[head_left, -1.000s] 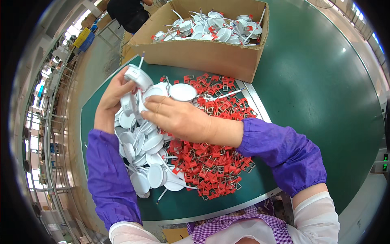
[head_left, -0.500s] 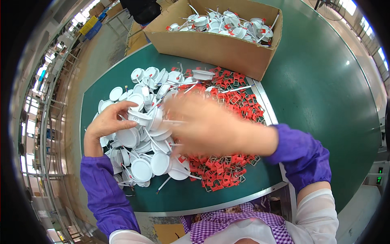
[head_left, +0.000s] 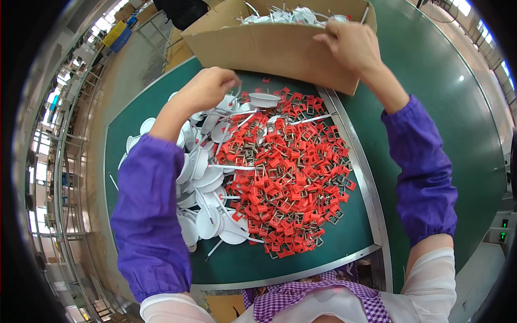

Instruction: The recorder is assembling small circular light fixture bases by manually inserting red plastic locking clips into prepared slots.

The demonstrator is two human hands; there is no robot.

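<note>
My left hand [head_left: 211, 89] is closed with fingertips pinched, just off the near bottom edge of the cardboard box [head_left: 269, 51] and above the heap's far end. A curved white cable shows by its fingertips; whether they grip it is hidden. At the box's near rim, toward the right corner, my right hand [head_left: 353, 47] has its fingers curled over the edge. Under my left arm lies a heap of white round lamps [head_left: 207, 220] with cables. Beside it spreads a pile of red clips with metal frames [head_left: 291, 183]. One lamp [head_left: 264, 100] lies at the pile's far edge.
The box holds more white lamps [head_left: 301, 16] with cables. A metal strip [head_left: 363, 167] divides the green table [head_left: 441, 118] to the right of the clips. Metal racks [head_left: 64, 161] stand across the aisle at left. A dark bag-like thing [head_left: 183, 11] is behind the box.
My left hand has left the lamp it held and moved toward the box. My right hand has risen from the heap to the box rim. The box has shifted slightly away.
</note>
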